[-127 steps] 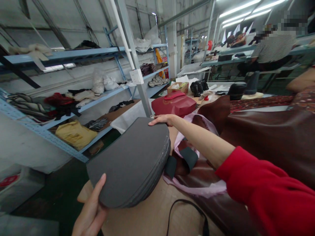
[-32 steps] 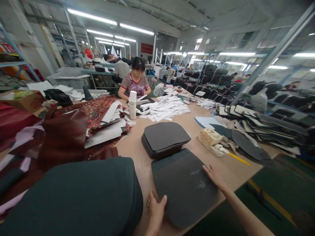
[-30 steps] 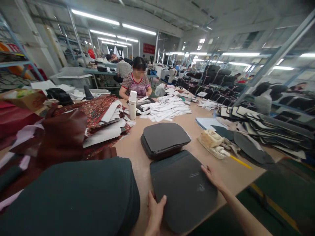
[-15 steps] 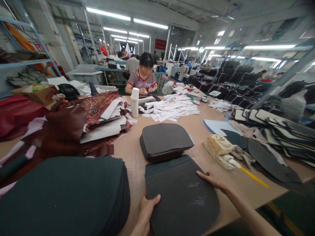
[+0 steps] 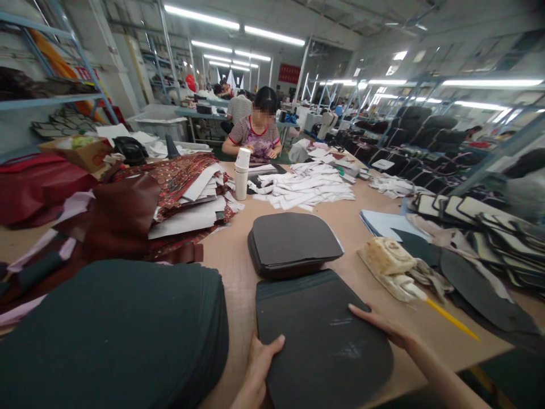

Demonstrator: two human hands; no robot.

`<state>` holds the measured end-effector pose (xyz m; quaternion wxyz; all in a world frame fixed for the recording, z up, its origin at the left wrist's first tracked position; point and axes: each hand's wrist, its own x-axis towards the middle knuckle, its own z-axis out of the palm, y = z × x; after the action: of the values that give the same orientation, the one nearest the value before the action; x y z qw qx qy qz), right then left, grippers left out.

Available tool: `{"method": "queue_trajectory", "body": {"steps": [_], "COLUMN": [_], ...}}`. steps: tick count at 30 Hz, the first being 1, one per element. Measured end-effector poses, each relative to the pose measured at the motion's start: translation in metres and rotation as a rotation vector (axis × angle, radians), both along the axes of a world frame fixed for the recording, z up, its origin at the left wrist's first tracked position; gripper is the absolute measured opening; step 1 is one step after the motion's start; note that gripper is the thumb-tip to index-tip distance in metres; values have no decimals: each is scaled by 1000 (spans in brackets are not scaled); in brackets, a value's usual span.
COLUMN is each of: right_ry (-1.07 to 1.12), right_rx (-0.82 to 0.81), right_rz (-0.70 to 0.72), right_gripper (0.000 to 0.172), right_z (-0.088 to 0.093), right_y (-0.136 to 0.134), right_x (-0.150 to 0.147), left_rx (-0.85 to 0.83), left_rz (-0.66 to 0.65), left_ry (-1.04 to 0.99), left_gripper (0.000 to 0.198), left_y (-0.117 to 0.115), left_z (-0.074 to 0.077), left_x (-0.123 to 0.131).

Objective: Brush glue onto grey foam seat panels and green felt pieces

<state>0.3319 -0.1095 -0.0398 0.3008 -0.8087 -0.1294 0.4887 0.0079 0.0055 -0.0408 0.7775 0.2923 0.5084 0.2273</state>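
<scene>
On the worktop (image 5: 240,301), a stack of dark panels (image 5: 319,346) is gripped at its left edge by the left hand (image 5: 260,363) and at its right by the right hand (image 5: 386,326), with a grey stack (image 5: 296,238) just beyond and a green stack (image 5: 114,329) to the left.

Tube lights (image 5: 275,35) glow above blue shelving (image 5: 42,103) and green floor (image 5: 519,372).
</scene>
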Motion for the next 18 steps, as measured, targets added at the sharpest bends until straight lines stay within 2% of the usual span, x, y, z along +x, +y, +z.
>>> {"method": "queue_trajectory", "body": {"steps": [3, 7, 10, 13, 18], "right_ry": [337, 438, 437, 351, 165], "right_rx": [69, 135, 234, 335, 362], "right_rz": [-21, -33, -31, -52, -147], "right_gripper": [66, 56, 57, 59, 64], "right_z": [1, -1, -1, 1, 7], "right_y": [-3, -8, -18, -36, -60], "right_x": [1, -7, -23, -46, -70], "left_rx": [18, -4, 32, 100, 216], "left_rz": [26, -13, -38, -84, -130], "left_ry": [-111, -166, -68, -17, 28], "left_gripper": [65, 60, 58, 61, 89], "left_y": [1, 11, 18, 18, 20], "left_z": [3, 7, 9, 13, 22], "left_x": [-3, -2, -4, -19, -49]}}
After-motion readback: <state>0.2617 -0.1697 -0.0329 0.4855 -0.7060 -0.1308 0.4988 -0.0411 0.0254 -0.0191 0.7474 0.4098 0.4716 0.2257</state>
